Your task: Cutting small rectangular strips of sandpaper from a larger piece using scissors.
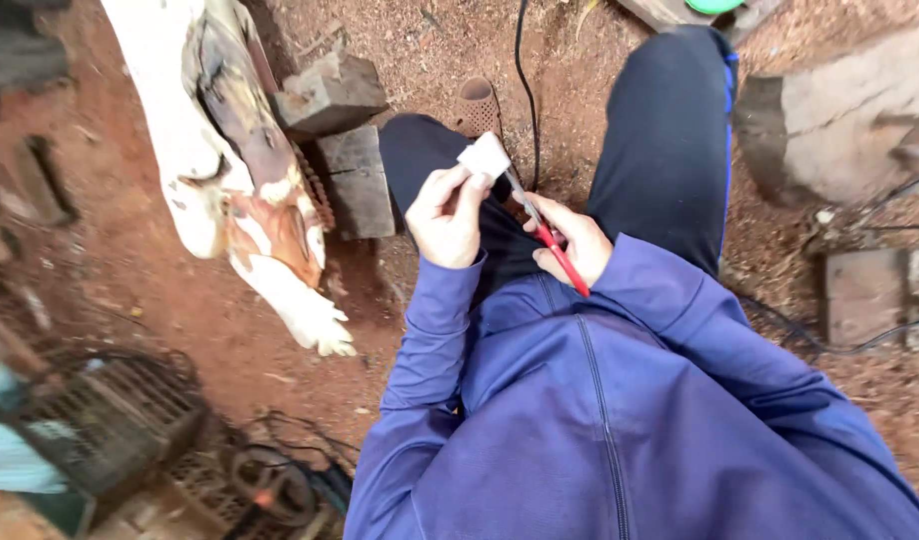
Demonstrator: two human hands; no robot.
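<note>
both hands working a small white block over the lap

far left, a dark wire cage is sitting on the red dirt, with a coiled dark cable lying just beside it. a large pale carved wood piece is running diagonally from top centre-left down toward the middle, with two grey stone blocks resting against its right side. no labels or signs are showing anywhere.

left hand is gripping a small white block, fingers curled and pinching it from below; the block is sticking up above the knuckles, over the left knee. its flat face is tilting up and to the right.

right hand is closing around a red-handled tool, fingers wrapped tight on the handle. the tool's long axis is running diagonally, handle low right, metal tip pointing up-left and touching the block's lower edge.

a thin black cord is trailing up the ground between the knees. at right, more stone slabs are lying on the sawdust.
</note>
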